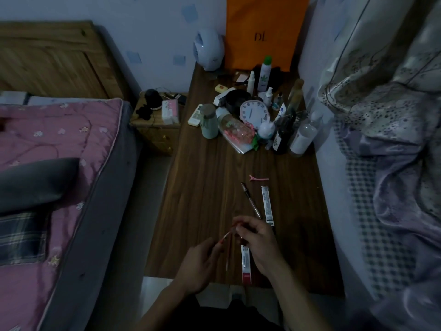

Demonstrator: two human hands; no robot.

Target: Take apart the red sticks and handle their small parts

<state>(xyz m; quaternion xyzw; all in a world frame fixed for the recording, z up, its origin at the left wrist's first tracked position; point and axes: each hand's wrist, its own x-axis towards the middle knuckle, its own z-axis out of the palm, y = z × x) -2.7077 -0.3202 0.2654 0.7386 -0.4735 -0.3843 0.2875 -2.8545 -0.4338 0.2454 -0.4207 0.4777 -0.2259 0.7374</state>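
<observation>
- Dark wood-grain counter, pretty dim light – both hands are over its near end.
- Left hand pinches the lower end of a thin white stick with a red tip between its fingers.
- Right hand has its fingers curled round the stick's upper end; too dark to tell exactly what's there.
- A long white box with a red end lies flat just beside the right hand.
- Further up: a dark slim pen, another narrow white box, a pink hair clip – all apart from the hands.
</observation>
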